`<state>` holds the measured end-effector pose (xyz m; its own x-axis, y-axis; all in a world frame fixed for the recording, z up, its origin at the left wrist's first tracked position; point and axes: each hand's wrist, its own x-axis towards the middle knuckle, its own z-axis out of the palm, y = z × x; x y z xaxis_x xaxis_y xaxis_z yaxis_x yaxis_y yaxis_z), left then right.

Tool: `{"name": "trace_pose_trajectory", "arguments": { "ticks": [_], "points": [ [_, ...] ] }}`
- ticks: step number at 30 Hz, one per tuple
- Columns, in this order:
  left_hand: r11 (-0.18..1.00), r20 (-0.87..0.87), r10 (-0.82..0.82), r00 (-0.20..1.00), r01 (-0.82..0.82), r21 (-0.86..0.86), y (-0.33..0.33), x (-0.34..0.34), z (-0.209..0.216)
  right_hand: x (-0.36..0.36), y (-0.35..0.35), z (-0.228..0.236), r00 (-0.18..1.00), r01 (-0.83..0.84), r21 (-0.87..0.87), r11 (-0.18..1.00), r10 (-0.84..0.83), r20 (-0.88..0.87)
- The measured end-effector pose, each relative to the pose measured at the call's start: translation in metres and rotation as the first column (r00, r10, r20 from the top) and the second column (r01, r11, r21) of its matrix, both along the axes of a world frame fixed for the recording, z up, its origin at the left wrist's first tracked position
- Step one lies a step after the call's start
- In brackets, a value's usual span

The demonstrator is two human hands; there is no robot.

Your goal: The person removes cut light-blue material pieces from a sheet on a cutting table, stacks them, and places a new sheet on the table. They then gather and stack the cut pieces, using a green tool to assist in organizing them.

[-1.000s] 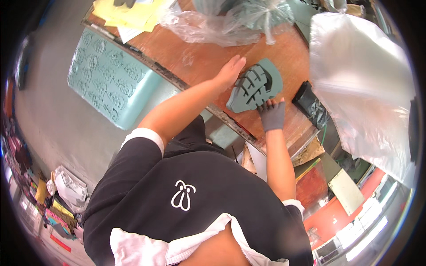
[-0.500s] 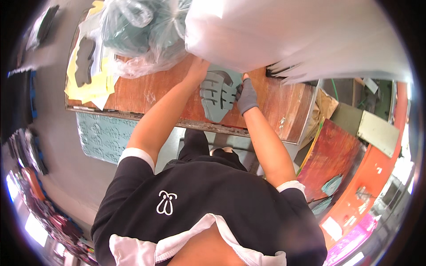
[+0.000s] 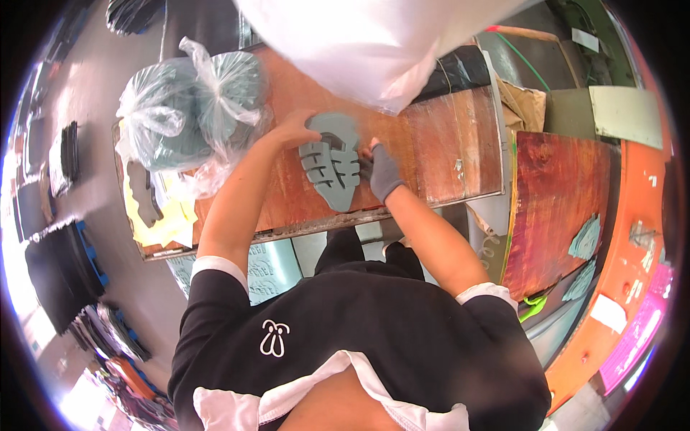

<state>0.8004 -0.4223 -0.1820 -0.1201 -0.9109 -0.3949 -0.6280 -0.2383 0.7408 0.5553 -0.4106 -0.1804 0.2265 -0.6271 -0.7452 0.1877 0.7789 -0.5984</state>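
A grey-green slotted piece point(image 3: 334, 188), shaped like a shoe upper with strap-like cuts down both sides, lies flat on the wooden tabletop point(image 3: 280, 208) in front of me. It looks like foam; whether several layers are stacked cannot be told. My left hand point(image 3: 293, 130), bare at the fingers, grips its upper left edge with thumb and fingers. My right hand point(image 3: 382, 172) wears a grey glove with bare fingertips. Its fingers are apart and slightly bent, close against the piece's right edge.
Clear plastic bags point(image 3: 190, 108) of grey-green pieces sit on the table's left, above yellow paper point(image 3: 169, 226) and a dark wavy cutout point(image 3: 146, 194). A large whitish plastic bag point(image 3: 359, 50) hangs over the far side. A reddish board point(image 3: 553, 201) stands at right beside an orange surface point(image 3: 632, 237).
My view has shifted, showing more of the table and the bags. The right hand has eased slightly away from the piece's edge. The left hand stays at the upper left edge.
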Motion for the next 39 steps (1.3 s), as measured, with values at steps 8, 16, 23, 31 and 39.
{"name": "trace_pose_trajectory", "arguments": {
  "ticks": [8,16,23,31,39],
  "points": [
    [0.91,0.152,-0.031,0.988,-0.035,0.413,-0.018,-0.013,-0.002,0.014,0.02,0.013,0.965,-0.153,-0.159,0.975,0.183,0.19],
    [0.982,0.293,-0.133,0.947,0.166,-0.092,-0.031,-0.002,0.008,-0.054,-0.009,0.086,0.779,-0.473,-0.399,0.786,0.162,-0.605],
    [0.785,-0.047,-0.396,0.917,0.312,-0.536,-0.045,-0.209,0.128,-0.276,0.008,0.207,0.86,0.167,-0.695,0.699,-0.448,-0.244],
    [0.849,-0.701,-0.371,0.609,0.529,0.01,-0.083,-0.502,0.221,-0.555,0.12,0.226,0.139,0.629,-0.729,0.27,-0.962,-0.236],
    [0.863,-0.312,-0.285,0.906,0.384,0.328,-0.125,-0.769,0.227,-0.744,0.07,0.213,-0.075,0.728,-0.398,0.559,-0.512,-0.856]
  ]
}}
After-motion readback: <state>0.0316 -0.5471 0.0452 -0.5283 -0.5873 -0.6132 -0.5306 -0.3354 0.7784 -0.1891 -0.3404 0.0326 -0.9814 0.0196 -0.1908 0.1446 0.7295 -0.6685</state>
